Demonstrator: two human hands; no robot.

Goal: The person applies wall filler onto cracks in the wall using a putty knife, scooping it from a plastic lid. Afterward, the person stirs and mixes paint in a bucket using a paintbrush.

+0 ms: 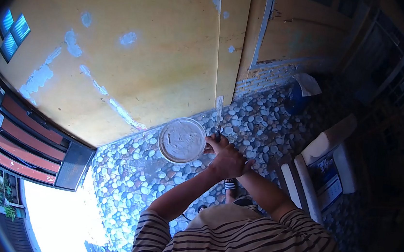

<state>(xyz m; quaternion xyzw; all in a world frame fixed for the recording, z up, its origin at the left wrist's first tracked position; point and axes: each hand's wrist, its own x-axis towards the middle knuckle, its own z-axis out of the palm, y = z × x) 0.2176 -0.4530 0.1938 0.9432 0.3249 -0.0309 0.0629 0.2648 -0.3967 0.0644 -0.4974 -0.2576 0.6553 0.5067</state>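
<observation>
In the head view my right hand [215, 144] is closed around the dark handle of a putty knife [219, 109], its blade upward and smeared pale. Fingers of this hand also meet the rim of a round, shallow pan [161, 147], held out to the left above the floor. Pale grey putty [181, 139] fills the pan, its surface uneven. My left hand [230, 162] lies across my right wrist, with its fingers wrapped over it. Part of the right hand is hidden beneath the left.
A yellow wall [159, 63] with pale filler patches [128, 38] stands ahead. Pebble-patterned floor [130, 167] runs below. On the right are a cushioned chair [315, 161] and a blue bin [296, 100]; a reddish slatted bench [27, 143] stands left.
</observation>
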